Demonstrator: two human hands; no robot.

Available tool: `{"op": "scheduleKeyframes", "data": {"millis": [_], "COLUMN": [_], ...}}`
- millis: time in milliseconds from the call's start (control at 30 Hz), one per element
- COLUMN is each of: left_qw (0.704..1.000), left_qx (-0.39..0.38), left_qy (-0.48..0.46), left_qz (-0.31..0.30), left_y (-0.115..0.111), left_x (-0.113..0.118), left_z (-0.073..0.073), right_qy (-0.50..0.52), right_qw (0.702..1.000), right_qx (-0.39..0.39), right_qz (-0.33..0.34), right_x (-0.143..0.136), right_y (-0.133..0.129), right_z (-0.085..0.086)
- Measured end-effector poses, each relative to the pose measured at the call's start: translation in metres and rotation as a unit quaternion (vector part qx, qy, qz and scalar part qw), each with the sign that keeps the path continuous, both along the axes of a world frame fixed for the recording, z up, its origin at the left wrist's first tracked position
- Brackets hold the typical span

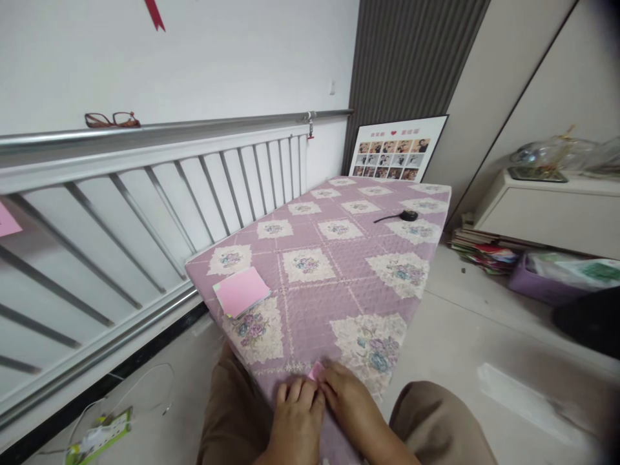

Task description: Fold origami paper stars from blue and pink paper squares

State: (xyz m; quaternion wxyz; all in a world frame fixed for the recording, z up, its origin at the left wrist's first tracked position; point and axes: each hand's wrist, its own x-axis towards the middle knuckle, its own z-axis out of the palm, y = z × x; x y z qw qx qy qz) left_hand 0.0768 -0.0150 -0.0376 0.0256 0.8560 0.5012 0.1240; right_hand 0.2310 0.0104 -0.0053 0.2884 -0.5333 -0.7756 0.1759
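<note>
A small piece of folded pink paper (316, 371) is at the near end of the cloth-covered table, between my two hands. My right hand (349, 395) grips its right side with closed fingers. From the lower left, my left hand (298, 408) presses curled fingers against the paper's near edge; the fingertips partly hide it. Farther left on the table lies a pad of pink paper sheets (242, 292), apart from both hands.
The purple floral tablecloth (314, 307) covers a long table beside a white radiator (217, 187). A black tape measure (409, 215) lies toward the far right. Glasses (112, 120) rest on the pipe. A power strip (99, 439) with cables is on the floor, left.
</note>
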Motion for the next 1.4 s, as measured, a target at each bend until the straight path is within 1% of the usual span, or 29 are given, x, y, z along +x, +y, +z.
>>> {"op": "scheduleKeyframes", "data": {"millis": [67,133,333,533,600,667,733,833,900,967,1100,1400], "left_qw": [1.0,0.999,1.0,1.0,0.999,0.999,0.998,0.99,0.984,0.981,0.982,0.993], "left_qx": [-0.01,-0.017,-0.006,0.0,-0.013,-0.031,-0.055,-0.099,-0.114,-0.119,-0.121,-0.085], "left_qy": [-0.001,-0.008,-0.008,-0.01,-0.003,-0.006,-0.032,-0.088,-0.117,-0.132,-0.13,-0.078], "left_qz": [-0.014,-0.03,-0.019,-0.02,-0.031,-0.029,-0.009,0.04,0.069,0.081,0.064,0.036], "left_y": [0.0,0.0,-0.001,0.001,0.0,-0.001,0.0,0.004,0.008,0.013,0.021,0.025], "left_x": [-0.004,-0.008,-0.021,-0.042,-0.049,-0.052,-0.051,-0.044,-0.037,-0.031,-0.024,-0.024], "left_z": [0.0,-0.001,-0.001,0.003,0.007,0.01,0.015,0.023,0.028,0.032,0.034,0.029], "right_qy": [-0.024,-0.039,-0.073,-0.057,-0.051,-0.042,-0.026,-0.002,-0.001,-0.006,-0.01,-0.032], "right_qw": [1.0,0.999,0.991,0.991,0.991,0.992,0.992,0.992,0.991,0.991,0.991,0.992], "right_qx": [-0.009,-0.026,-0.113,-0.117,-0.119,-0.123,-0.125,-0.125,-0.128,-0.13,-0.133,-0.121], "right_qz": [-0.007,-0.011,-0.024,-0.017,-0.015,-0.006,0.011,0.032,0.032,0.027,0.03,0.034], "right_x": [-0.006,-0.007,-0.006,-0.007,-0.006,-0.003,0.0,0.003,0.004,0.005,0.004,0.002], "right_y": [0.001,0.003,0.007,0.009,0.009,0.008,0.007,0.007,0.007,0.007,0.008,0.008], "right_z": [-0.001,-0.002,0.005,0.003,0.003,0.004,0.006,0.008,0.008,0.009,0.012,0.015]}}
